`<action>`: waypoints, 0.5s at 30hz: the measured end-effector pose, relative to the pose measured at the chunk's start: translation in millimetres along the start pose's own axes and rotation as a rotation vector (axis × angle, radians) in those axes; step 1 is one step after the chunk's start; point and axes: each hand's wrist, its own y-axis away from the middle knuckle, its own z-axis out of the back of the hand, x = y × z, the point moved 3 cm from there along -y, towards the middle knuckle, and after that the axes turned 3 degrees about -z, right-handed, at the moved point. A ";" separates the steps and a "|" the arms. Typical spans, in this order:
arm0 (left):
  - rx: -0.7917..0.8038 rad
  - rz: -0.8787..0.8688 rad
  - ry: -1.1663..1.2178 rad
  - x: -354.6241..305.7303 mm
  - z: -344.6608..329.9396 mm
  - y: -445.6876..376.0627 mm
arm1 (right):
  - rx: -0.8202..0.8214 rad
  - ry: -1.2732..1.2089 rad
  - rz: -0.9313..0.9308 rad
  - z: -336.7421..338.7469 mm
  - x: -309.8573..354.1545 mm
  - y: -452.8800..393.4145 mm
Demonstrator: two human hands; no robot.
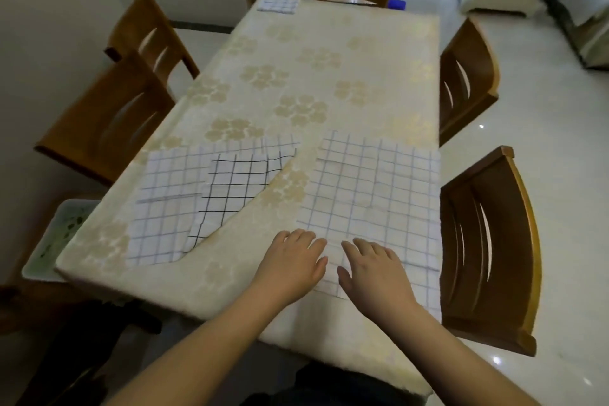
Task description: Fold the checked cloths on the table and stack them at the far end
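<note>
Both hands lie palm-down, fingers straight and slightly spread, gripping nothing. The left hand (291, 262) and right hand (370, 269) press the near edge of a blue-checked cloth (369, 188) spread flat at lower right of the table (329, 53). At lower left, a black-checked cloth (235, 186) overlaps another blue-checked cloth (164, 208). A folded checked cloth (277, 4) sits at the far end, upper centre. No writing or labels can be read anywhere.

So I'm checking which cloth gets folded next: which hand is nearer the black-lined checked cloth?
Left. The left hand lies right of and nearer than the black-lined checked cloth, apart from it; the right hand lies farther right.
</note>
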 end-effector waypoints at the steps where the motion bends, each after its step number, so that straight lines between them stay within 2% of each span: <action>1: 0.016 -0.040 -0.009 -0.5 -8.6 -12.4 | 0.009 -0.007 -0.017 -10.0 -4.8 -4.2; 5: 0.097 -0.232 -0.027 0.3 -51.9 -44.1 | 0.034 -0.120 -0.116 -57.6 -23.5 -18.1; 8: 0.218 -0.254 -0.022 11.6 -89.9 -50.4 | 0.048 -0.157 -0.231 -93.0 -36.1 -19.5; 12: 0.155 -0.280 0.011 34.6 -131.1 -43.4 | 0.142 -0.141 -0.253 -134.6 -47.6 -8.7; 15: 0.104 -0.325 0.038 49.7 -145.5 -32.4 | 0.128 -0.155 -0.263 -151.1 -46.6 1.9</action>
